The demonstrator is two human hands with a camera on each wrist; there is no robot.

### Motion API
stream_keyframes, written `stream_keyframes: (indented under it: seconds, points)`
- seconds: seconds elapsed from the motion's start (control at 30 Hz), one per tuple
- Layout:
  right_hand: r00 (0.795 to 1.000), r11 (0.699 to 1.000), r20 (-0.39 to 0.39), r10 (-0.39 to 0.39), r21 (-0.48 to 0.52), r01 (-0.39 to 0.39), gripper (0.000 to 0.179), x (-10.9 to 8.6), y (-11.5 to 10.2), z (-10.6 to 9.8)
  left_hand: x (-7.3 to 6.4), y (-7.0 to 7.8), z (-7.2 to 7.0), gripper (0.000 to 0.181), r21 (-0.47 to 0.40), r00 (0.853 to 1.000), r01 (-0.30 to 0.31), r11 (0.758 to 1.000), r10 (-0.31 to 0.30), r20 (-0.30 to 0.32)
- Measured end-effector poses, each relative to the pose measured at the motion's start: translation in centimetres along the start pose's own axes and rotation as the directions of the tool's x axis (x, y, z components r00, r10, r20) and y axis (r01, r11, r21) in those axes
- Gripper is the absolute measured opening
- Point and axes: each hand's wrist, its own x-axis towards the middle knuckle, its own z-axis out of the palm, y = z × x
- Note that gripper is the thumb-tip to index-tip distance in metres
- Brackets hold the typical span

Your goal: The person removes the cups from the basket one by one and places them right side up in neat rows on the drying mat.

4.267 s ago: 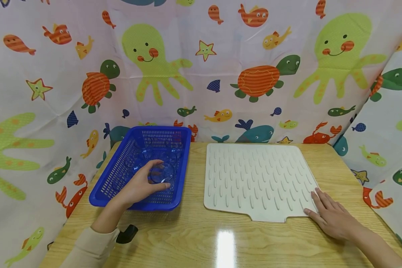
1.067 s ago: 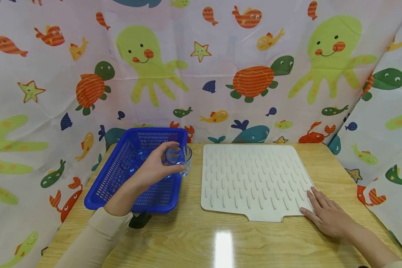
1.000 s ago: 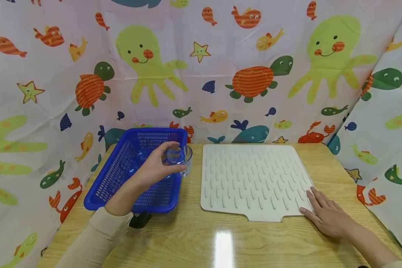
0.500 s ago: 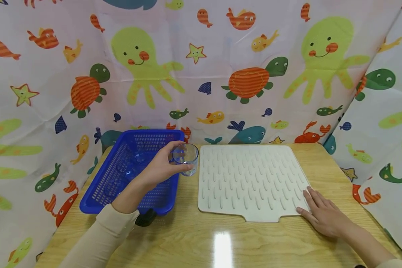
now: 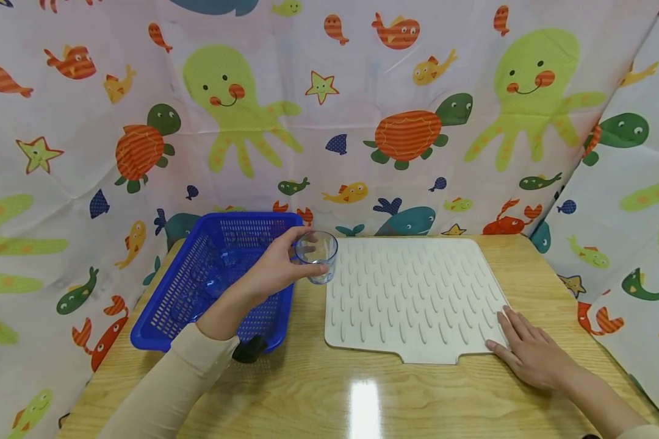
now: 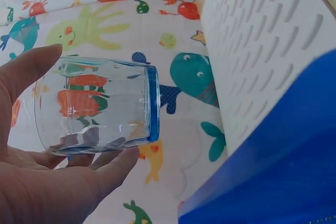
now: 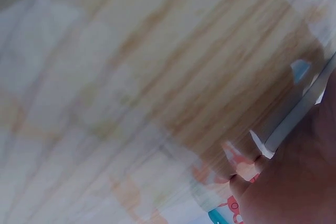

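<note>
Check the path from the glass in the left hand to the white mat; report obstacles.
Nothing visible blocks it: in the head view the glass, in the left hand, overlaps the left edge of the white mat; the right hand lies at its near right corner.

Holds the left hand (image 5: 277,262) raised, with thumb (image 6: 34,66) and fingers (image 6: 115,169) curved in a grip; rests the right hand (image 5: 535,356) flat and lower, with fingers (image 5: 519,327) extended.

We see a white cloth (image 5: 307,36) with green octopuses (image 5: 216,70) and striped turtles (image 5: 407,134) on it. We see a bright shine (image 5: 365,408) on the wooden table (image 5: 302,390).
</note>
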Motion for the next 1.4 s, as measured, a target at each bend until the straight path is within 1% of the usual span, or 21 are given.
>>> stream_keyframes:
  seconds: [0.2,0.27,0.43,0.77,1.03,1.17,1.3,1.4]
  points:
    - [1.0,1.0,0.006,0.002,-0.005,-0.002,0.081,-0.1,-0.2,-0.3,0.6,0.4,0.6,0.08,0.004,1.0,0.016,1.0,-0.016,0.011]
    - [1.0,1.0,0.007,0.002,-0.002,-0.002,0.081,-0.1,-0.2,-0.3,0.9,0.5,0.9,0.08,0.013,1.0,0.028,1.0,-0.028,0.003]
    - [1.0,1.0,0.01,0.004,0.004,-0.004,0.081,-0.1,-0.3,-0.3,1.5,0.6,1.7,0.081,0.069,0.998,0.054,0.996,-0.053,-0.023]
    - [1.0,1.0,0.01,0.009,-0.004,-0.009,0.082,-0.1,0.0,-0.1,2.9,1.0,3.1,0.085,0.122,0.997,0.069,0.99,-0.065,-0.034]
    - [1.0,1.0,0.015,0.007,0.009,-0.007,0.083,-0.1,0.0,-0.1,3.8,1.9,3.8,0.084,0.109,0.997,0.082,0.991,-0.08,-0.021]
    - [1.0,1.0,0.015,0.005,0.005,-0.005,0.082,-0.1,-0.2,-0.3,4.0,2.5,4.2,0.085,0.11,0.997,0.073,0.991,-0.072,-0.008]
    - [1.0,1.0,0.017,0.007,0.002,-0.007,0.082,-0.1,-0.3,-0.5,4.4,2.8,4.5,0.08,0.084,0.998,0.061,0.995,-0.062,0.008]
    - [1.0,1.0,0.019,0.009,0.005,-0.009,0.083,-0.1,-0.3,-0.6,4.8,3.0,4.8,0.078,0.074,0.998,0.064,0.995,-0.065,0.012]
